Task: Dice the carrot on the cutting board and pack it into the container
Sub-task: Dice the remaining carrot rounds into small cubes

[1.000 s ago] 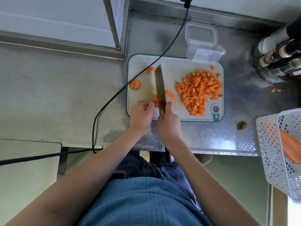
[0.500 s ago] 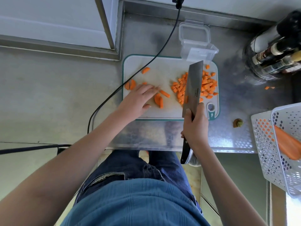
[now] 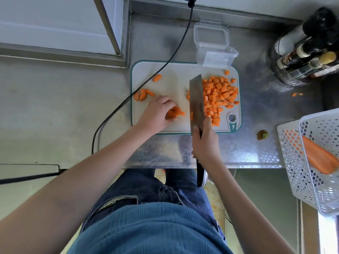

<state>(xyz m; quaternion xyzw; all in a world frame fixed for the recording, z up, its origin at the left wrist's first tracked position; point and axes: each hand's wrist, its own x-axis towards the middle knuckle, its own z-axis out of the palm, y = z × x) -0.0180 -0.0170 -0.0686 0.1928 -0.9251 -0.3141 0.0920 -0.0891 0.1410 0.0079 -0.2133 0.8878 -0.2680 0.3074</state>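
Note:
A white cutting board (image 3: 174, 83) with a teal rim lies on the steel counter. A heap of diced carrot (image 3: 220, 96) covers its right half. My right hand (image 3: 204, 143) grips the handle of a cleaver (image 3: 196, 101), whose blade lies flat against the heap's left side. My left hand (image 3: 157, 112) curls around a few carrot sticks (image 3: 175, 112) at the board's middle. A few larger carrot slices (image 3: 142, 94) lie at the board's left edge, and one more slice (image 3: 157, 77) sits further back. A clear plastic container (image 3: 216, 57) with its hinged lid open stands at the board's far edge.
A black cable (image 3: 146, 85) crosses the board's far left corner. A white perforated basket (image 3: 310, 162) at the right holds a whole carrot (image 3: 319, 158). Bottles (image 3: 304, 52) stand at the back right. A carrot stem end (image 3: 262, 135) and small carrot bits (image 3: 296, 94) lie on the counter.
My right hand lifted the cleaver from the cut sticks and laid it flat against the diced heap. My left hand opened, then closed around the carrot sticks at the board's middle.

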